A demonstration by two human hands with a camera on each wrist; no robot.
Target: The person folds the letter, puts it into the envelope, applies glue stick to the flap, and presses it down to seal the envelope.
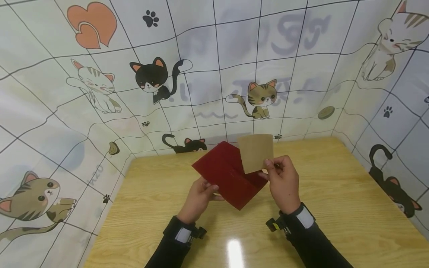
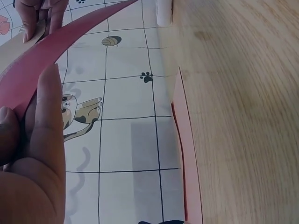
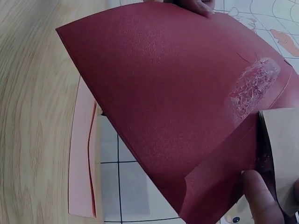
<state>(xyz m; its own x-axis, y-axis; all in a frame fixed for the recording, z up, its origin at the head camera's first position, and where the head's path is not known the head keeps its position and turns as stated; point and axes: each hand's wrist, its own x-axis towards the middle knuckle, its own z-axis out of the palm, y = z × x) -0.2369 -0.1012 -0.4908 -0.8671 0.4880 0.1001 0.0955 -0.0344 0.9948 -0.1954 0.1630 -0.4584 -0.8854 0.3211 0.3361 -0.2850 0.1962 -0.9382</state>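
A dark red envelope [image 1: 231, 175] is tilted above the table, its lower left edge gripped between the thumb and fingers of my left hand [image 1: 201, 193]. My right hand [image 1: 284, 182] pinches a tan square card [image 1: 256, 153] by its lower right corner. The card's lower part overlaps the envelope's opening; how much sits inside is hidden. In the right wrist view, one finger [image 3: 259, 198] of the right hand touches the envelope near the card, and a rough, torn-looking patch [image 3: 256, 86] marks the envelope's surface. The left wrist view catches the envelope [image 2: 35, 67] nearly edge-on.
Below both hands lies a wood-grain table [image 1: 151, 230]. A cat-print grid sheet [image 1: 207, 85] hangs behind and at both sides. A pink, flat paper piece [image 2: 187, 158] lies near the table's far edge. Beyond it, a partly cut-off white thing [image 2: 164, 11] is unclear.
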